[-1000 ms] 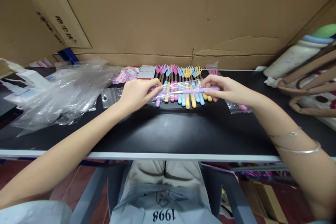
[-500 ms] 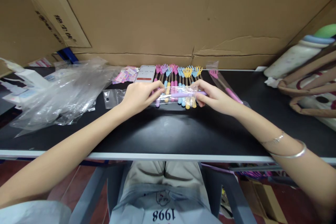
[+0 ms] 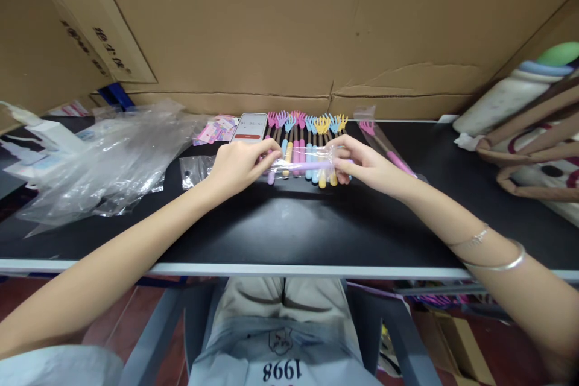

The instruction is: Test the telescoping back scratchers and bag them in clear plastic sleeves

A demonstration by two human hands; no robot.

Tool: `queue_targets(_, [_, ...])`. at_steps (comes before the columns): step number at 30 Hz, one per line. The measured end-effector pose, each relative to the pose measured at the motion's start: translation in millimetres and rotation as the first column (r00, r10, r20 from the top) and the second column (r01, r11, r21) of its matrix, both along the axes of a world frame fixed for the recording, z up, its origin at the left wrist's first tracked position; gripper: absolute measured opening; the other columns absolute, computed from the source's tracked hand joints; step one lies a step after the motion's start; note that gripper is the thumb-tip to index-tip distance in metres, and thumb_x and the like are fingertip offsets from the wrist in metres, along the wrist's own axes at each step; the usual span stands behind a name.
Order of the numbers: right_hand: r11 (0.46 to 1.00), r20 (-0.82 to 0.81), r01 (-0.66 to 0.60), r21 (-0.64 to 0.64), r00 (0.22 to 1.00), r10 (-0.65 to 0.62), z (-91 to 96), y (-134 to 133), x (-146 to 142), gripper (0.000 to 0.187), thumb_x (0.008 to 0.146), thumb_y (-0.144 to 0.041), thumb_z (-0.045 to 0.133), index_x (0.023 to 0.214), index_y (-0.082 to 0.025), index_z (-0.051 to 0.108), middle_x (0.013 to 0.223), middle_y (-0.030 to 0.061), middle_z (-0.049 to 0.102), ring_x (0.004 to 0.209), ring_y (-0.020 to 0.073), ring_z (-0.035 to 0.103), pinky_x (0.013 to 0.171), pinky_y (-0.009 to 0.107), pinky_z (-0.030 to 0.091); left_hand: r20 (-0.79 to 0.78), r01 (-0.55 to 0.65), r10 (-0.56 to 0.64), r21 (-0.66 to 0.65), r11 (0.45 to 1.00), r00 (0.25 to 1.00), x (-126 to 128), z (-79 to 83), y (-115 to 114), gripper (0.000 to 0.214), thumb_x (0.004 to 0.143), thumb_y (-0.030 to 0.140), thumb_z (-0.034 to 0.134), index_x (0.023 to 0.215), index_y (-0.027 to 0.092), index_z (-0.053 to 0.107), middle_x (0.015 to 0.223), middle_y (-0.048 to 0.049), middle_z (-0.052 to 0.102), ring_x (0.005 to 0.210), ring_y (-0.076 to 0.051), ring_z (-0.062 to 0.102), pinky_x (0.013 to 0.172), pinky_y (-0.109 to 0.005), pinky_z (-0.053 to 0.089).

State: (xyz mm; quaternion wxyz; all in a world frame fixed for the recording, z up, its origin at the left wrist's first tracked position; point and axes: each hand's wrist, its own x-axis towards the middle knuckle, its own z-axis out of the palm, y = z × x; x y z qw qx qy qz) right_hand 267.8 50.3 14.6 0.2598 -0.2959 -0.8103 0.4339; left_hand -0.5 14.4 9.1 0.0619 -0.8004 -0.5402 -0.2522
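Observation:
A clear plastic bag (image 3: pixel 284 168) is stretched between my two hands, above a row of back scratchers. Inside it lies a back scratcher with a purple handle (image 3: pixel 310 166); its head is hidden by my left hand. My left hand (image 3: pixel 242 164) is closed, thumb and fingers pinching the bag's left part. At the bag's right end, by the handle's tip, my right hand (image 3: pixel 357 161) grips the plastic with bent fingers. Beneath are several back scratchers with pink, purple, blue and yellow claw heads (image 3: pixel 322 125).
Many clear bags (image 3: pixel 113 157) are piled at left, near colourful cards (image 3: pixel 217 129) and a phone (image 3: pixel 249 126). A bagged pink back scratcher (image 3: pixel 398 161) lies right of the row. Farther right are a bottle (image 3: pixel 506 99) and brown-handled bag (image 3: pixel 520 151). Cardboard (image 3: pixel 289 24) walls the back.
The purple handle has slid left, deeper into the bag. Its end stuck out past my right fingers before and now sits within the plastic. My left hand has barely moved.

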Motion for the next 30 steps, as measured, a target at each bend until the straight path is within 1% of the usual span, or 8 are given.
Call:
queue_targets(4, [0.999, 0.034, 0.044, -0.026, 0.998, -0.044, 2.5, 4, 3, 0.038, 0.087, -0.052, 0.056, 0.105, -0.02, 0.046, 0.067, -0.0039, 0.055, 0.058, 0.0097, 0.055, 0.056, 0.024, 0.045, 0.026, -0.026, 0.026, 0.011, 1.0, 0.999, -1, 1.0, 1, 0.032, 0.095, 0.043, 0.041, 0.092, 0.026, 0.068, 0.068, 0.0026, 0.069, 0.063, -0.015, 0.061, 0.055, -0.022, 0.029])
queue_targets(8, [0.996, 0.107, 0.056, -0.07, 0.993, -0.048, 9.3, 8, 11, 0.037, 0.086, -0.052, 0.056, 0.101, -0.019, 0.049, 0.073, -0.001, 0.058, 0.06, 0.0099, 0.055, 0.056, 0.023, 0.043, 0.036, -0.045, 0.044, 0.017, 0.999, 0.998, -3, 2.4, 2, 0.03, 0.094, 0.043, 0.042, 0.092, 0.027, 0.067, 0.067, 0.0029, 0.068, 0.065, -0.016, 0.061, 0.056, -0.023, 0.028])
queue_targets(12, [0.994, 0.122, 0.051, -0.094, 0.992, -0.039, 16.3, 9, 21, 0.035, 0.088, -0.049, 0.055, 0.106, -0.02, 0.051, 0.077, 0.0, 0.059, 0.067, 0.0107, 0.056, 0.063, 0.025, 0.045, 0.056, -0.06, 0.059, 0.006, 0.998, 0.997, -5, 3.0, 4, 0.031, 0.095, 0.043, 0.042, 0.092, 0.026, 0.067, 0.063, 0.0033, 0.065, 0.061, -0.015, 0.059, 0.056, -0.023, 0.028])
queue_targets(15, [0.994, 0.147, 0.032, -0.101, 0.989, -0.017, 18.0, 9, 22, 0.036, 0.089, -0.05, 0.054, 0.108, -0.02, 0.051, 0.081, 0.0014, 0.061, 0.071, 0.0123, 0.058, 0.066, 0.026, 0.046, 0.062, -0.054, 0.055, -0.012, 0.998, 0.997, -6, 2.9, 5, 0.031, 0.094, 0.044, 0.042, 0.092, 0.026, 0.067, 0.065, 0.0034, 0.066, 0.061, -0.014, 0.059, 0.057, -0.023, 0.029])
queue_targets(17, [0.994, 0.157, -0.004, -0.108, 0.987, 0.021, 16.7, 9, 21, 0.037, 0.087, -0.05, 0.055, 0.107, -0.019, 0.051, 0.083, 0.0028, 0.062, 0.073, 0.013, 0.058, 0.066, 0.027, 0.046, 0.061, -0.038, 0.039, -0.024, 0.999, 0.997, -7, 2.4, 6, 0.03, 0.094, 0.043, 0.043, 0.092, 0.026, 0.068, 0.067, 0.0033, 0.067, 0.062, -0.015, 0.059, 0.056, -0.023, 0.029])
queue_targets(20, [0.992, 0.126, -0.054, -0.11, 0.99, 0.068, 11.3, 12, 17, 0.037, 0.087, -0.05, 0.056, 0.106, -0.018, 0.049, 0.085, 0.0035, 0.064, 0.075, 0.0129, 0.059, 0.067, 0.026, 0.048, 0.064, -0.018, 0.019, -0.026, 1.0, 0.998, -7, 1.8, 7, 0.028, 0.094, 0.042, 0.044, 0.093, 0.026, 0.068, 0.069, 0.0035, 0.068, 0.062, -0.014, 0.059, 0.056, -0.023, 0.028])
queue_targets(25, [0.989, 0.033, -0.099, -0.111, 0.994, 0.103, 0.9, 14, 14, 0.035, 0.088, -0.046, 0.058, 0.106, -0.018, 0.047, 0.085, 0.0026, 0.064, 0.073, 0.0111, 0.059, 0.069, 0.026, 0.049, 0.059, 0.016, -0.014, -0.029, 0.999, 0.998, -5, 1.4, 4, 0.029, 0.095, 0.041, 0.042, 0.094, 0.027, 0.067, 0.074, 0.0045, 0.071, 0.067, -0.014, 0.062, 0.058, -0.022, 0.03])
queue_targets(30, [0.987, -0.015, -0.12, -0.111, 0.993, 0.119, -3.4, 8, 6, 0.038, 0.085, -0.046, 0.062, 0.105, -0.017, 0.048, 0.084, 0.0044, 0.067, 0.07, 0.0113, 0.06, 0.067, 0.027, 0.049, 0.023, 0.027, -0.027, -0.02, 0.999, 0.999, -1, -1.1, 2, 0.031, 0.095, 0.044, 0.042, 0.094, 0.026, 0.067, 0.076, 0.0039, 0.071, 0.067, -0.014, 0.062, 0.058, -0.022, 0.031])
